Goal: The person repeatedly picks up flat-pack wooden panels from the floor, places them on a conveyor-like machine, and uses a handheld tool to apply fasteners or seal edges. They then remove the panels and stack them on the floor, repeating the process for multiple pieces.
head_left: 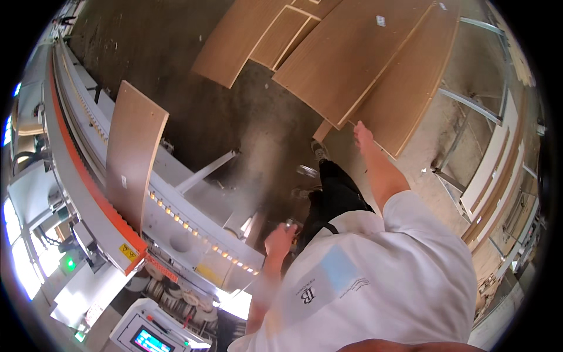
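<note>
My right hand (363, 136) reaches forward, its fingers closed at the near edge of a brown wooden panel (404, 94). This panel leans beside another large brown panel (346, 64), whose pale edge runs close to my fingertips. Lower down and to the left, my left hand (279, 239) is curled near my body, beside the grey machine table. A small greyish thing shows at its fingertips, too small and blurred to name. A separate brown panel (135, 146) rests on the machine at the left, under its long orange-edged beam (88, 170).
More brown panels (240, 41) lie at the far side on the dark floor (152, 41). A metal frame rack (469, 105) and stacked boards (498, 170) stand at the right. The machine's roller-edged table (199, 234) and a control screen (151, 340) fill the left and lower left.
</note>
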{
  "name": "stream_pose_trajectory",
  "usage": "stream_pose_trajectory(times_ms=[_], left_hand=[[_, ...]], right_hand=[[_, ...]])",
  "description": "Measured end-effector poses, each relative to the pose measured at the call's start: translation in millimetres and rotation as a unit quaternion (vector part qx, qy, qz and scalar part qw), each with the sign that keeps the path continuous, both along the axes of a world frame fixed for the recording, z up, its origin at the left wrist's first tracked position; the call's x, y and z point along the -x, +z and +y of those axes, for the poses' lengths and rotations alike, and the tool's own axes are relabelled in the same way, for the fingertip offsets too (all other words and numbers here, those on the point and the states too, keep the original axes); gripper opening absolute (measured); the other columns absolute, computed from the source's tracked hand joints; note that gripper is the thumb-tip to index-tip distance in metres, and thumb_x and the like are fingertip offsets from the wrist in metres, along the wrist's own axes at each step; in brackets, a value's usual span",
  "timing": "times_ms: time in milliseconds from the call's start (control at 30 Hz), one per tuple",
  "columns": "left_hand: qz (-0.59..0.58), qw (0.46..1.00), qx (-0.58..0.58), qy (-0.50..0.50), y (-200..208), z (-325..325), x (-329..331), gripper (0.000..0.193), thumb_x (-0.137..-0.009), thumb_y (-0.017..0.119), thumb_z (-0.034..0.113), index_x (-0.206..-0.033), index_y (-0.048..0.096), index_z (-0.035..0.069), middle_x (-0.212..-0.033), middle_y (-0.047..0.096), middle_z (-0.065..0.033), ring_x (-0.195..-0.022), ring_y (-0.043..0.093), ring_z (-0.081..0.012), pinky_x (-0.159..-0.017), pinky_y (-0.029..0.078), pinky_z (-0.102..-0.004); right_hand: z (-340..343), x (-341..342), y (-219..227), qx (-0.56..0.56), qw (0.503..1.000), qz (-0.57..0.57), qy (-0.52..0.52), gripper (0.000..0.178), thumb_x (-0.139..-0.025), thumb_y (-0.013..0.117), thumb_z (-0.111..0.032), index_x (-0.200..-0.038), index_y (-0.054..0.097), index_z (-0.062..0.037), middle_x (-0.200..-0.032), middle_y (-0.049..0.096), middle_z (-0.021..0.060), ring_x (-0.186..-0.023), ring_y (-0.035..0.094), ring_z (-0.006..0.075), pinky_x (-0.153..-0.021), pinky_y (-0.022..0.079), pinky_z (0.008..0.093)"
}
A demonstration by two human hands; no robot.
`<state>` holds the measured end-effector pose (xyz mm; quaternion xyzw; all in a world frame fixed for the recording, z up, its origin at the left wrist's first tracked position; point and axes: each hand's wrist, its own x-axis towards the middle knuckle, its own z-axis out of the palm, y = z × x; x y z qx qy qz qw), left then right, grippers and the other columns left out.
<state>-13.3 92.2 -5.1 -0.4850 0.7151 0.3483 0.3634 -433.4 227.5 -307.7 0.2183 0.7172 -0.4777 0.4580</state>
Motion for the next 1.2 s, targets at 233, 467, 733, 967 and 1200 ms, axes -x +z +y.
stream_pose_trajectory(times_ms=[233, 467, 733, 967, 1200], left_hand=[[-0.091, 0.995, -0.043, 0.0, -7, -21, 4, 0.057, -0.096, 0.05, 0.06, -0.111, 0.064, 0.008, -0.1, 0.072, -0.0198, -0.098, 0.067, -0.0404, -0.084, 0.051, -0.0511], [-0.028, 0.995, -0.053, 0.077, -9, -1, 12, 0.052, -0.095, 0.054, 0.057, -0.113, 0.066, 0.01, -0.102, 0.072, -0.018, -0.1, 0.067, -0.039, -0.085, 0.05, -0.0494], [0.023, 0.994, -0.083, 0.066, 7, 6, 0, 0.047, -0.095, 0.056, 0.055, -0.106, 0.068, 0.012, -0.085, 0.073, -0.0116, -0.085, 0.07, -0.0328, -0.074, 0.052, -0.0438], [0.106, 0.992, -0.02, 0.071, 11, 24, -31, 0.045, -0.095, 0.054, 0.056, -0.102, 0.067, 0.013, -0.073, 0.071, -0.0064, -0.076, 0.071, -0.029, -0.071, 0.053, -0.0442], [0.161, 0.968, 0.087, 0.174, 39, 57, -108, 0.05, -0.095, 0.055, 0.057, -0.113, 0.067, 0.012, -0.082, 0.073, -0.0123, -0.081, 0.07, -0.0361, -0.076, 0.054, -0.0484]], right_hand=[[-66, 7, -2, -0.001, 0.986, -0.113, -0.126, 0.08, -0.097, 0.045, -0.066, -0.154, 0.034, -0.0101, -0.153, 0.042, 0.0141, -0.138, 0.044, 0.0292, -0.113, 0.034, 0.0506], [-76, 10, -5, 0.033, 0.969, -0.116, -0.215, 0.079, -0.097, 0.04, -0.069, -0.151, 0.036, -0.0116, -0.152, 0.042, 0.0151, -0.128, 0.051, 0.03, -0.11, 0.04, 0.0532], [-56, 9, 64, -0.037, 0.989, -0.033, -0.139, 0.076, -0.098, 0.031, -0.071, -0.138, 0.05, -0.0089, -0.126, 0.06, 0.0141, -0.102, 0.063, 0.0306, -0.08, 0.057, 0.0431], [-17, 10, 117, -0.046, 0.994, 0.027, -0.095, 0.076, -0.096, 0.029, -0.074, -0.134, 0.051, -0.0125, -0.113, 0.062, 0.0117, -0.091, 0.061, 0.029, -0.067, 0.055, 0.0468], [-6, -23, 157, -0.055, 0.987, 0.035, -0.146, 0.068, -0.095, 0.034, -0.074, -0.134, 0.048, -0.0192, -0.132, 0.052, 0.0108, -0.106, 0.053, 0.0322, -0.068, 0.05, 0.0454]])
